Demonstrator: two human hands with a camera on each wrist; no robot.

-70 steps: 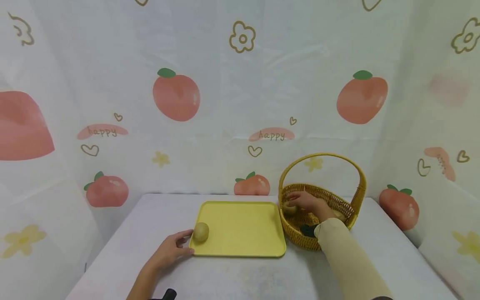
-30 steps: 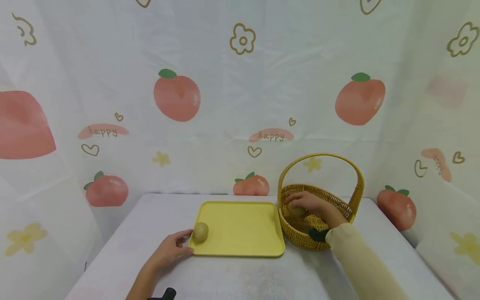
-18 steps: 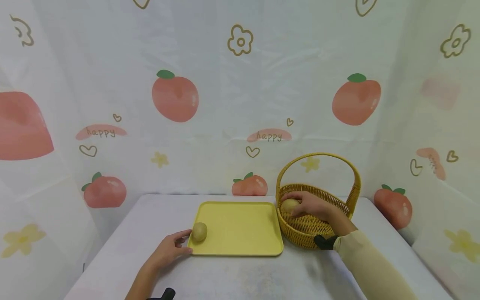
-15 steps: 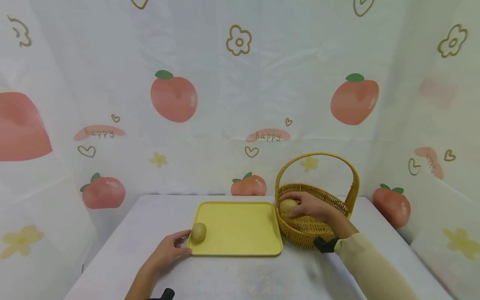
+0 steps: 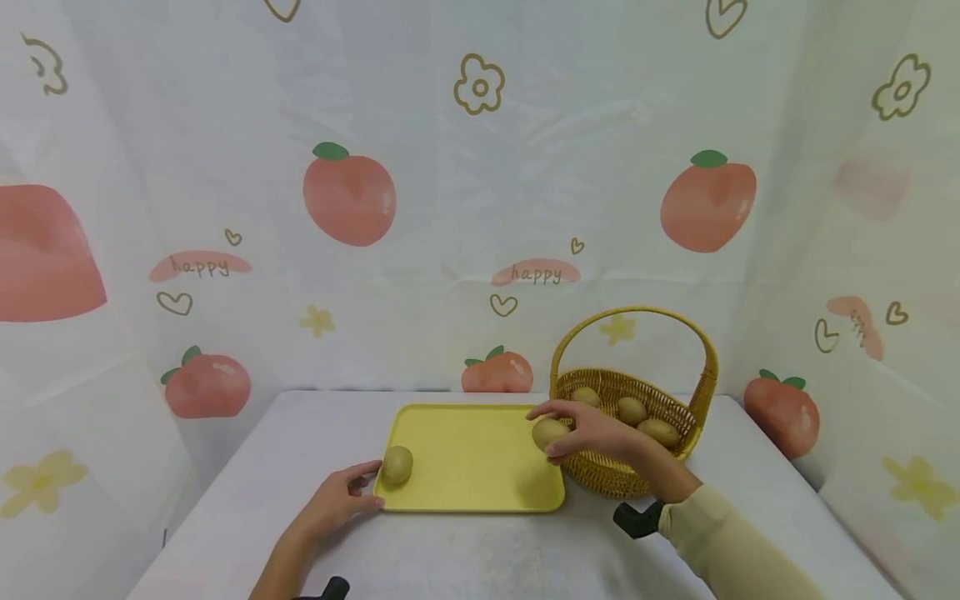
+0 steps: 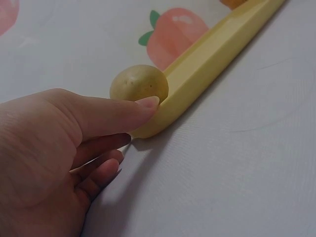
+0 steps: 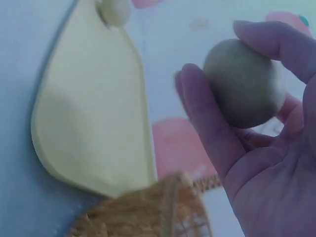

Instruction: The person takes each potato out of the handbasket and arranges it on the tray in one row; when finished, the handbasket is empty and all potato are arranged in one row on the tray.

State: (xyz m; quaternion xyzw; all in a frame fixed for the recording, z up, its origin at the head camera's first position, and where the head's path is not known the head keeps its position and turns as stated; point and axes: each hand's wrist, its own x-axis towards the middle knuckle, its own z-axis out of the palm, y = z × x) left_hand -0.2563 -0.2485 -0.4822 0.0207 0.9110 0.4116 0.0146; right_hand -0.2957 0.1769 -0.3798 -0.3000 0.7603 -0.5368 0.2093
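Observation:
My right hand (image 5: 592,432) holds a potato (image 5: 550,434) between thumb and fingers, above the right edge of the yellow tray (image 5: 472,458). The right wrist view shows this round, tan potato (image 7: 244,84) with the fingers curled about it. With my left hand (image 5: 341,498) I hold the tray's near left corner; in the left wrist view the thumb lies along the tray rim (image 6: 192,94) and the other fingers are partly hidden. Another potato (image 5: 397,465) rests on the tray at its left end, close to that hand.
Right of the tray stands a wicker basket (image 5: 607,479) with a tall arched handle (image 5: 652,309). Inside it are potatoes (image 5: 632,411), partly hidden by my right hand and forearm. The white table (image 5: 465,554) backs onto a fruit-printed cloth (image 5: 420,333).
My right hand has taken hold of a potato in the basket, lifted it and carried it left over the tray edge. The left hand and the tray potato have stayed in place.

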